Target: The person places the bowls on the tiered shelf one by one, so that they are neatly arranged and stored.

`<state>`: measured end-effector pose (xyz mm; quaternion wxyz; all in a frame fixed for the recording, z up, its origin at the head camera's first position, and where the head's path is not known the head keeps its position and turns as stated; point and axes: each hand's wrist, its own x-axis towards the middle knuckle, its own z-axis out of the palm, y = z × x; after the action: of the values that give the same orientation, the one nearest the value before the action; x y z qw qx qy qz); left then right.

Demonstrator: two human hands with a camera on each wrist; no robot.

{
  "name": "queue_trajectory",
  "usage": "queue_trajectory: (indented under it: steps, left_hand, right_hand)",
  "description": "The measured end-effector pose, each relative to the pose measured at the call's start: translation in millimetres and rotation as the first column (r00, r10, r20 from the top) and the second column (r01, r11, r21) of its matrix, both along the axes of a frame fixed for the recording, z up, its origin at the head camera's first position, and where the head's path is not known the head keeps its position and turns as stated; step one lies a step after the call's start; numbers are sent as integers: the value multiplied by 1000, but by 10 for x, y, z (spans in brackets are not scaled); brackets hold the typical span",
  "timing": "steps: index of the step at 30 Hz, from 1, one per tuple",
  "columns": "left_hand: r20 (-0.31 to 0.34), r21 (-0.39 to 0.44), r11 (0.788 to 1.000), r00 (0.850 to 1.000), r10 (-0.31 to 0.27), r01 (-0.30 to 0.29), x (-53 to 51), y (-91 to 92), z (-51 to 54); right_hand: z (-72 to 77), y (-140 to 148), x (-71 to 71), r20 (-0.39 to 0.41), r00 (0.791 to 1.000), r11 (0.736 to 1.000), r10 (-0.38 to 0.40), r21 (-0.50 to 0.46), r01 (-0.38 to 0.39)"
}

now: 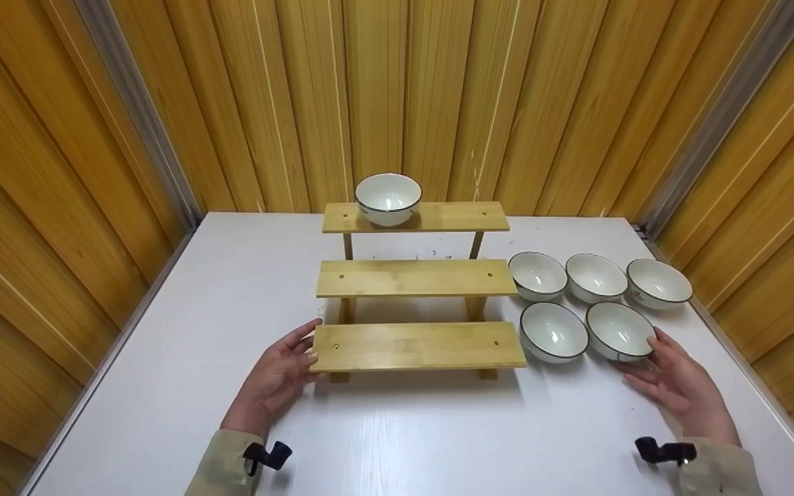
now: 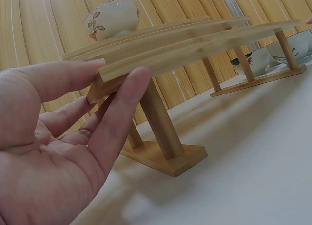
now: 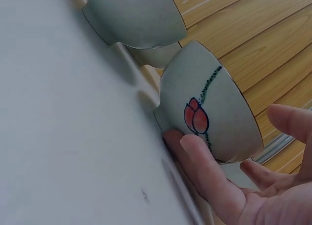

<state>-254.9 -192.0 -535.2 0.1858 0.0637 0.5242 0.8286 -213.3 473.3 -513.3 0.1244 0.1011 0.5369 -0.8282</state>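
Note:
A three-step wooden shelf rack (image 1: 418, 346) stands on the table. My left hand (image 1: 278, 375) grips the left end of its lowest board; in the left wrist view, the fingers (image 2: 122, 108) lie around the board's corner. One white bowl (image 1: 389, 200) with a dark rim sits on the top board, left of its middle. My right hand (image 1: 679, 386) is at the front right bowl (image 1: 619, 332), which stands upright on the table. Seen from the right wrist, that bowl bears a red flower bud, and loosely spread fingers (image 3: 214, 176) reach beside its lower side.
Beside the front right bowl stands another bowl (image 1: 554, 333), close to the rack's right end. Behind these two, three more bowls (image 1: 597, 279) form a row. Wood-patterned walls (image 1: 431, 103) enclose the white table (image 1: 397, 434) at the back and sides.

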Motion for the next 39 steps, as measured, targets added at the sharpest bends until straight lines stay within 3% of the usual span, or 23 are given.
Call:
queue_trajectory:
  steps: [6, 14, 26, 32, 39]
  left_hand:
    - [-40, 22, 999, 998, -43, 44, -2, -19, -14]
    - [-28, 2, 999, 999, -38, 38, -14, -22, -15]
    - [-29, 4, 1000, 999, -29, 29, -10, -18, -11]
    - [-18, -5, 1000, 1000, -22, 22, -8, -11, 4]
    - [1, -10, 1000, 1000, -7, 7, -6, -1, 13]
  right_hand:
    - [-37, -13, -28, -40, 998, 998, 38, -39, -39]
    - [-85, -27, -34, -55, 998, 1000, -3, -31, 2]
    - [-25, 13, 32, -100, 992, 977, -72, -207, 50]
    - [100, -4, 20, -216, 976, 932, -8, -354, -71]
    - [354, -102, -50, -342, 936, 924, 81, -327, -199]
